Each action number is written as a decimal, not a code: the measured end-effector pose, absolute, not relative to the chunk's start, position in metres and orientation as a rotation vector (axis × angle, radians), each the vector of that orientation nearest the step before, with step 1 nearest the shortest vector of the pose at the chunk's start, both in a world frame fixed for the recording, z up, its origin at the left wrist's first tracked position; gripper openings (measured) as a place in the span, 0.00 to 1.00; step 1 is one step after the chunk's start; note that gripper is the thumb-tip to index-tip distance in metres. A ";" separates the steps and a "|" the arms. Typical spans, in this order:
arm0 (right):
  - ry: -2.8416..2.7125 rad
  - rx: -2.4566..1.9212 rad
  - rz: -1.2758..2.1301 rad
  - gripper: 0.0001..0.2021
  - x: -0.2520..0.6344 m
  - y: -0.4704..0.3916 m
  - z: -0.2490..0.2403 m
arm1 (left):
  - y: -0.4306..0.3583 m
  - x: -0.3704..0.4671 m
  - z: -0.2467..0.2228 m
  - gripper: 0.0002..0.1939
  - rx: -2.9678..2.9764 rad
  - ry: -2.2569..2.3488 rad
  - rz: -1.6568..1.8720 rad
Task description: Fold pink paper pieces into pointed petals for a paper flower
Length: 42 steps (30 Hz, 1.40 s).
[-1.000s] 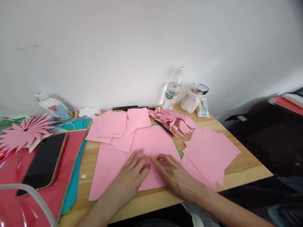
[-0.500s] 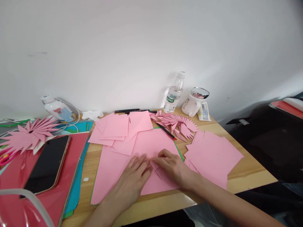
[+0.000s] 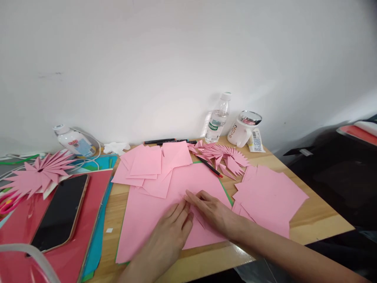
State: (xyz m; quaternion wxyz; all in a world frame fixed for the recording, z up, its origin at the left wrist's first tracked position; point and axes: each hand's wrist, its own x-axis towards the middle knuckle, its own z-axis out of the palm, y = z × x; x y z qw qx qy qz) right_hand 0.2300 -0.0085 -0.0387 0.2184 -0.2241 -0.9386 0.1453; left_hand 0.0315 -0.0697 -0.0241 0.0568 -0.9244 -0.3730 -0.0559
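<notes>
Pink paper is under both hands: a large sheet [image 3: 143, 218] lies flat beneath them, and a small folded piece [image 3: 200, 218] sits under our fingertips, one slanting edge showing between the hands. A second ago we saw a narrow gap between those fingertips; now our right hand [image 3: 213, 212] has its index finger stretched across to meet the fingertips of our left hand [image 3: 169, 232]. The left fingers lie close together, sloping down onto the paper. The things around them keep their places.

Beyond our right hand, a paper fan [image 3: 226, 153] of crisp, narrow pleats curls into an arc, with a slim black pen [image 3: 209, 167] beside it. Just right of that hand, thin squares [image 3: 271, 192] overlap in a jagged pile; more squares [image 3: 145, 163] lie loosely past our left hand. Farther left, a spiky paper rosette [image 3: 39, 171] sits near a glossy black phone [image 3: 63, 212] resting on a shiny red sheet [image 3: 96, 188].

Our fingers cover most of the folded piece — we cannot tell whether either hand pinches it. At the far left from our hands, pink-handled scissors [image 3: 8, 202] and a pale tube [image 3: 32, 253] are cut off by the view's edge.
</notes>
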 end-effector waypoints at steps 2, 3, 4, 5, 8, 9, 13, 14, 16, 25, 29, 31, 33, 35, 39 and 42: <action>-2.621 -0.609 0.419 0.32 0.230 -0.008 -0.039 | -0.069 0.032 -0.023 0.22 -2.800 -1.134 -0.165; -2.623 -0.601 0.434 0.32 0.230 -0.007 -0.038 | -0.069 0.032 -0.022 0.22 -2.802 -1.135 -0.168; -2.618 -0.593 0.452 0.32 0.230 -0.007 -0.037 | -0.069 0.031 -0.021 0.22 -2.807 -1.133 -0.175; -2.609 -0.589 0.472 0.33 0.230 -0.007 -0.036 | -0.070 0.031 -0.021 0.23 -2.810 -1.134 -0.184; -2.610 -0.591 0.523 0.32 0.228 -0.005 -0.032 | -0.071 0.029 -0.021 0.24 -2.830 -1.158 -0.204; -2.633 -0.593 0.523 0.32 0.228 -0.005 -0.030 | -0.071 0.029 -0.022 0.24 -2.840 -1.171 -0.210; -2.770 -0.620 0.427 0.32 0.226 -0.005 -0.022 | -0.069 0.027 -0.023 0.26 -2.891 -1.175 -0.238; -2.793 -0.635 0.387 0.33 0.225 -0.006 -0.020 | -0.068 0.028 -0.023 0.25 -2.906 -1.166 -0.253; -2.820 -0.668 0.298 0.33 0.223 -0.008 -0.019 | -0.066 0.029 -0.021 0.24 -2.927 -1.163 -0.290; -2.867 -0.757 0.105 0.33 0.209 -0.012 -0.017 | -0.062 0.034 -0.009 0.21 -2.976 -1.223 -0.372; -2.729 -0.904 0.463 0.33 0.214 -0.002 -0.017 | -0.062 0.031 -0.008 0.18 -2.950 -1.244 -0.373; -2.584 -0.895 0.587 0.29 0.219 0.002 -0.017 | -0.061 0.031 -0.008 0.17 -2.944 -1.271 -0.352; -2.511 -0.850 0.602 0.21 0.223 0.005 -0.017 | -0.061 0.031 -0.007 0.18 -2.942 -1.296 -0.306; -2.517 -0.801 0.544 0.12 0.225 0.005 -0.017 | -0.060 0.031 -0.006 0.18 -2.936 -1.307 -0.254; -2.594 -0.739 0.400 0.09 0.225 0.004 -0.014 | -0.061 0.031 -0.004 0.18 -2.919 -1.300 -0.227; -2.686 -0.743 0.317 0.09 0.225 0.002 -0.010 | -0.061 0.033 -0.004 0.18 -2.933 -1.302 -0.212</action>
